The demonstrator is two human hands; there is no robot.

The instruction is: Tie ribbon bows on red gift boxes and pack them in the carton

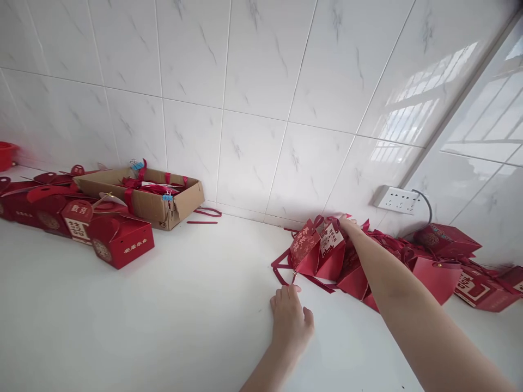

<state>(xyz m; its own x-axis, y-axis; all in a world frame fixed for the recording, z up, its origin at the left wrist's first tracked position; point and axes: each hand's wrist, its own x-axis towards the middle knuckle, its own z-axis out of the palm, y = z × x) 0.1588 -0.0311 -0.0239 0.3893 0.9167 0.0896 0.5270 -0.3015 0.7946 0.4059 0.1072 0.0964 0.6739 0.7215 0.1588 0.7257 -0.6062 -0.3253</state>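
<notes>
My left hand (290, 318) rests on the white table with its fingers loosely curled and the thumb apart; nothing shows in it. Just beyond its fingertips lies a dark red ribbon strap (281, 267). My right hand (348, 223) reaches to the far side of a row of red paper gift boxes, where its fingers are mostly hidden, so I cannot see whether it grips anything. Nearest to it stand a red gift box with a cream label (330, 242) and a red patterned gift box (305, 247). My right forearm crosses over the other boxes in the row.
At left, several closed red gift boxes (125, 242) stand beside a cardboard carton (153, 204) holding red ribbons and blue binder clips. Loose straps (203, 222) lie near the tiled wall. At right are more red boxes (484, 286) and a white power socket (398, 198) with a cable.
</notes>
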